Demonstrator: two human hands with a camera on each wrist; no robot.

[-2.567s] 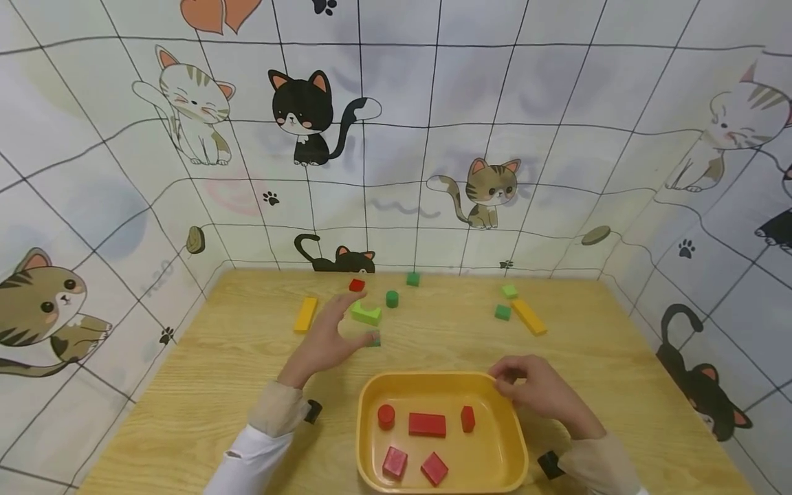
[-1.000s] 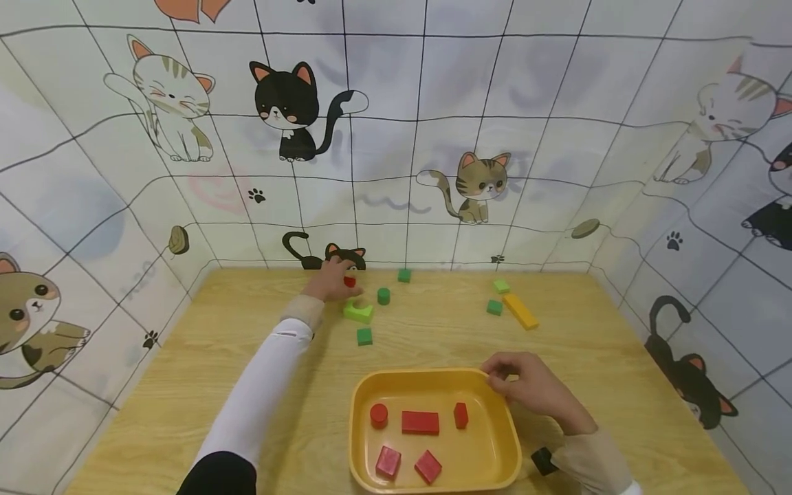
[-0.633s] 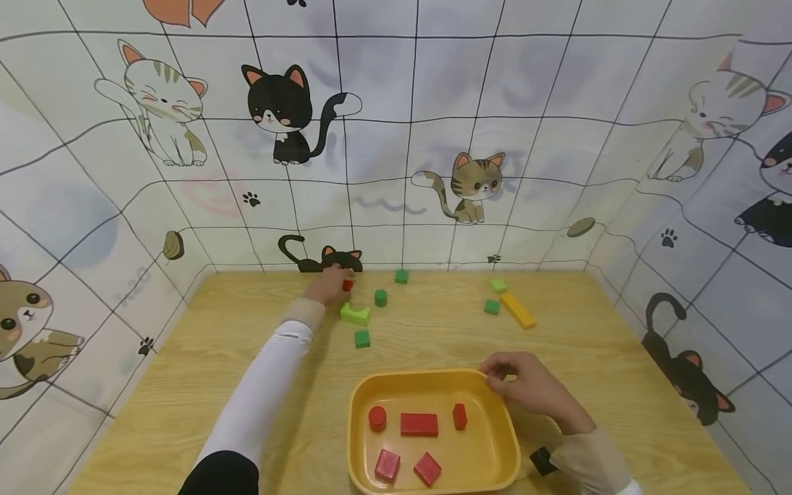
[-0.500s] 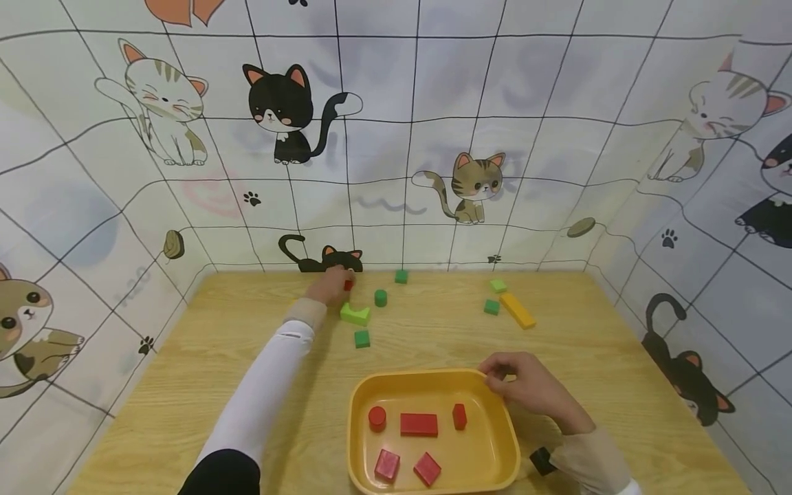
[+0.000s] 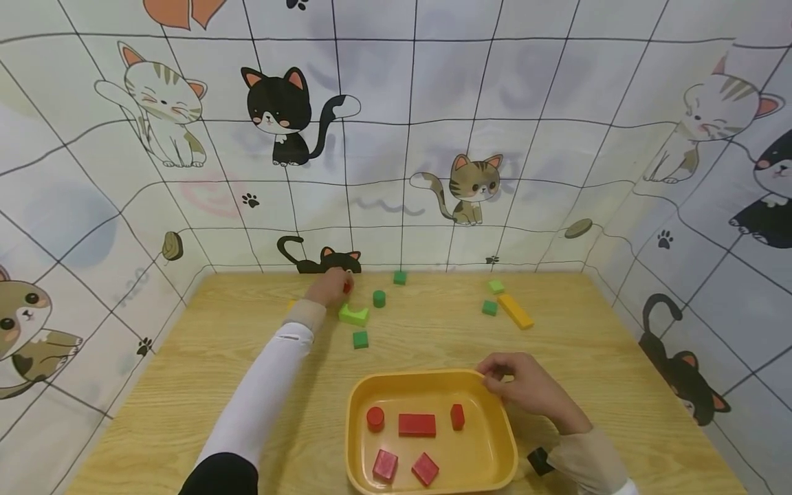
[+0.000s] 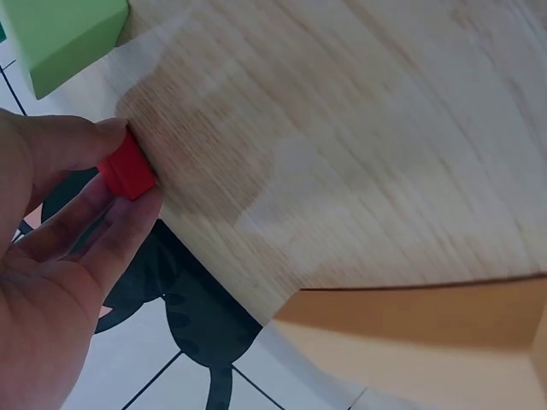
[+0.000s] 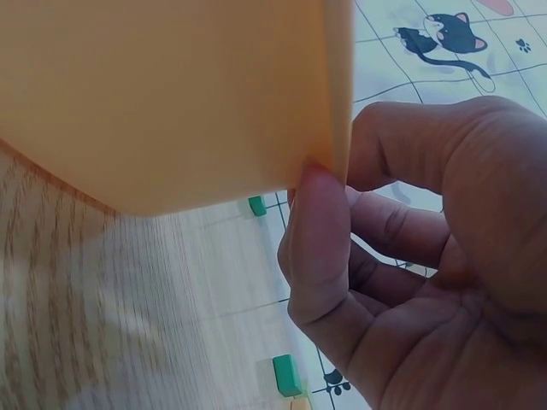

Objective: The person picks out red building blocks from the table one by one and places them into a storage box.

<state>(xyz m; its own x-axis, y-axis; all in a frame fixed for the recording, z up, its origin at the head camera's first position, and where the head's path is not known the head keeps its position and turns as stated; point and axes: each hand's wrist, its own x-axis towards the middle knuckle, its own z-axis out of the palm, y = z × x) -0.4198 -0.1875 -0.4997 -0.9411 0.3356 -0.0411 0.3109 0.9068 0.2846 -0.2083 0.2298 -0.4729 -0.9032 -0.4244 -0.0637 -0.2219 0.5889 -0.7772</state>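
Near the table's far edge, my left hand point(image 5: 331, 287) pinches a small red block point(image 6: 128, 169) between thumb and fingertips; the left wrist view shows the block close to the wood. Beside that hand lies a light-green block with a curved notch point(image 5: 354, 315). My right hand point(image 5: 532, 388) pinches the far right corner of a yellow tray point(image 5: 476, 464), thumb and forefinger on its rim. Inside the tray are a red cylinder point(image 5: 375, 419), a red rectangular block point(image 5: 417, 425) and several other red blocks.
A green cylinder point(image 5: 379, 298) and green blocks point(image 5: 361, 339) lie between the hands and the wall. To the right are a yellow strip block point(image 5: 515, 311) and a light-green block point(image 5: 496, 287). Another yellow block is mostly hidden by the left arm. A cat-print sheet point(image 5: 383, 151) encloses the table.
My left hand has reached forward over the table, and its spread fingers have come together on the small red block. The right hand keeps its hold on the tray rim.
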